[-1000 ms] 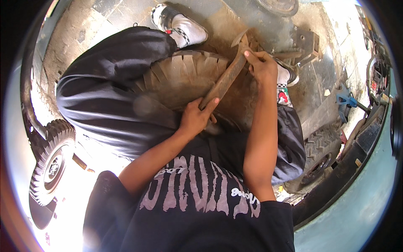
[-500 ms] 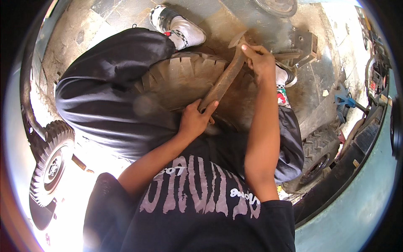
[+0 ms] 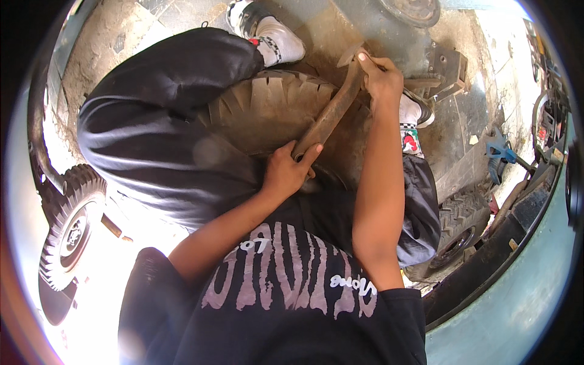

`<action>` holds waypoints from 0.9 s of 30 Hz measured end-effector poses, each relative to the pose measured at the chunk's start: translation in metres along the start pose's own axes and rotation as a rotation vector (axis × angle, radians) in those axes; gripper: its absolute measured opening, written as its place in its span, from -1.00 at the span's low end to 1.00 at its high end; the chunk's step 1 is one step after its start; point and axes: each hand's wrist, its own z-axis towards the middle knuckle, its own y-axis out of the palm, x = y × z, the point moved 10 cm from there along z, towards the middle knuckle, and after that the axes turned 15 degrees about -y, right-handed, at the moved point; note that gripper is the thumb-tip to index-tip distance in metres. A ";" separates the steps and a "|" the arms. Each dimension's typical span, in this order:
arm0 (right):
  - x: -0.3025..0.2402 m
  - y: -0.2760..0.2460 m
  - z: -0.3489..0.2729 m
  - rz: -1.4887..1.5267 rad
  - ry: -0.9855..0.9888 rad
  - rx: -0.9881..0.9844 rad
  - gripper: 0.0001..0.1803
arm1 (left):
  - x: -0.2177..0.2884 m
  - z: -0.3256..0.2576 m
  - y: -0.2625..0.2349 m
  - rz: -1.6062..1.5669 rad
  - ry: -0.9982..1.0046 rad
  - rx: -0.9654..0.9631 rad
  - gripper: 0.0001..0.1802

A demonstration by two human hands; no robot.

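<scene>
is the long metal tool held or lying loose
Held: the left hand grips the near end of the metal tool, and the right hand holds its far end.

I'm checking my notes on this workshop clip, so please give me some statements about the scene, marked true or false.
1. The left hand holds the near end of the long metal tool. True.
2. The right hand rests on the trousers. False: it grips the tool near its far end.
3. A large tyre sits between the person's legs. True.
4. The blue object is at the picture's left. False: it is at the right.
</scene>
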 end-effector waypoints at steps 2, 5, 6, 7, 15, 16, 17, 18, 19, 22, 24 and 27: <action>0.006 -0.011 -0.011 -0.128 -0.084 0.002 -0.64 | 0.000 0.002 0.002 -0.027 0.002 -0.003 -0.31; 0.009 -0.020 -0.049 -0.242 -0.088 -0.043 -0.61 | -0.003 0.003 0.000 -0.050 0.009 -0.010 -0.30; 0.007 -0.022 -0.058 -0.246 -0.095 -0.029 -0.60 | -0.002 0.004 -0.001 -0.043 0.027 -0.002 -0.29; 0.002 -0.023 -0.065 -0.248 -0.102 -0.017 -0.58 | -0.002 0.004 -0.002 -0.037 0.045 0.009 -0.28; -0.002 0.002 0.009 -0.237 -0.086 0.000 -0.58 | 0.006 -0.004 0.004 -0.037 -0.033 -0.045 -0.34; 0.001 0.000 0.006 -0.223 -0.100 0.018 -0.57 | 0.008 -0.005 0.006 -0.062 -0.051 -0.063 -0.34; 0.004 -0.005 -0.001 -0.211 -0.114 0.038 -0.57 | 0.005 -0.004 0.005 -0.044 -0.041 -0.055 -0.34; 0.003 -0.009 -0.006 -0.198 -0.133 0.052 -0.57 | 0.000 0.001 0.005 -0.033 -0.030 -0.044 -0.35; 0.004 -0.011 -0.017 -0.198 -0.131 0.049 -0.57 | -0.004 0.004 0.004 -0.022 -0.026 -0.029 -0.35; -0.002 -0.016 -0.050 -0.221 -0.157 0.067 -0.57 | -0.003 0.005 0.001 0.009 0.023 0.003 -0.36; -0.026 -0.015 -0.054 -0.246 -0.244 0.111 -0.57 | 0.001 0.001 0.000 0.008 0.026 0.028 -0.35; -0.029 -0.008 -0.029 -0.327 -0.250 0.140 -0.58 | 0.000 0.001 0.000 0.016 0.025 0.037 -0.34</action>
